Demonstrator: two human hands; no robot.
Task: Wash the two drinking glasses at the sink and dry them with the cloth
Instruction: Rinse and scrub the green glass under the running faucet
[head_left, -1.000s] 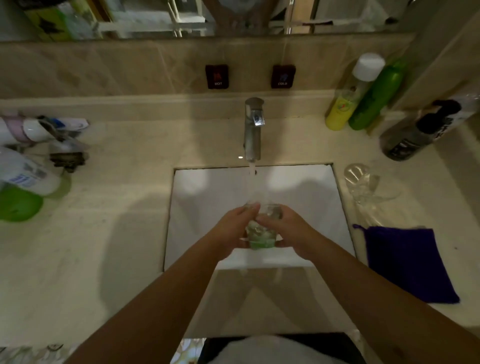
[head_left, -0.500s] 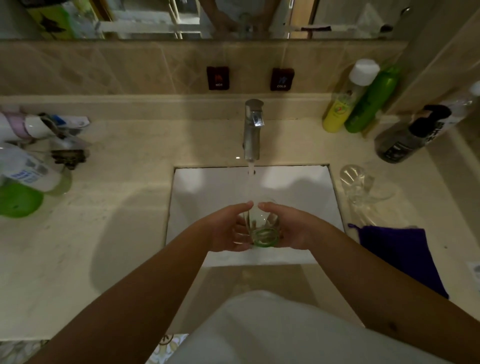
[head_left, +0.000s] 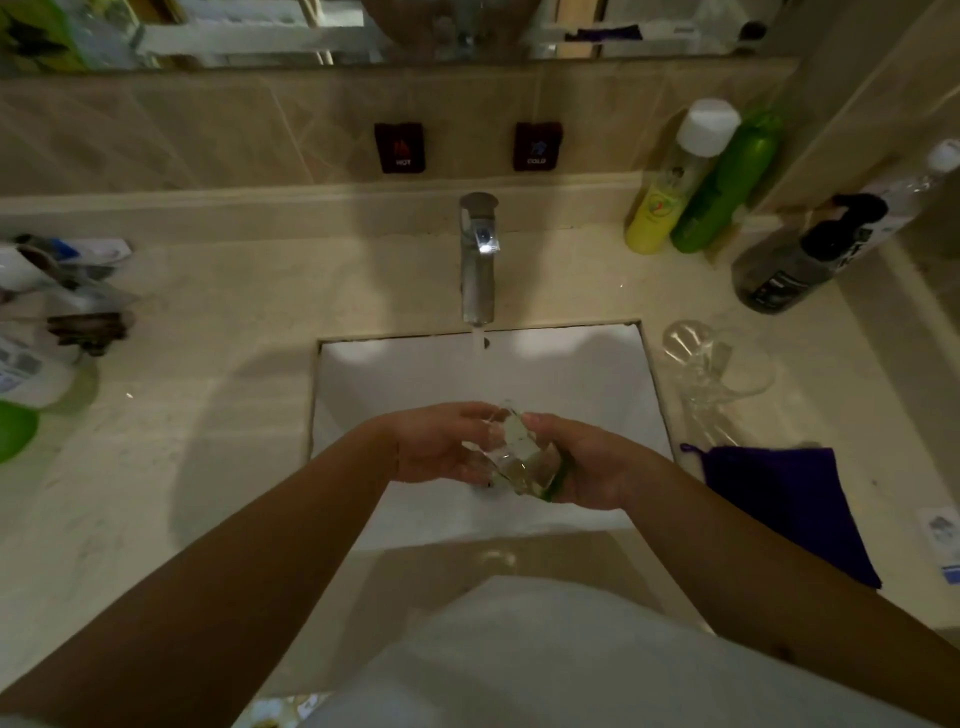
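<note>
Fingers of my left hand and right hand curl shut around the tilted glass over the sink. Wet, it seems slick and breakable, so I grip its walls. Second glass lies on the worktop near the cloth.

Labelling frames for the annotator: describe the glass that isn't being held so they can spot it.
Start at the white sink basin and move to the counter just past its right edge. The second glass lies there on its side, behind the purple cloth. It is clear and colourless, unlike the green and yellow bottles further back.
</note>
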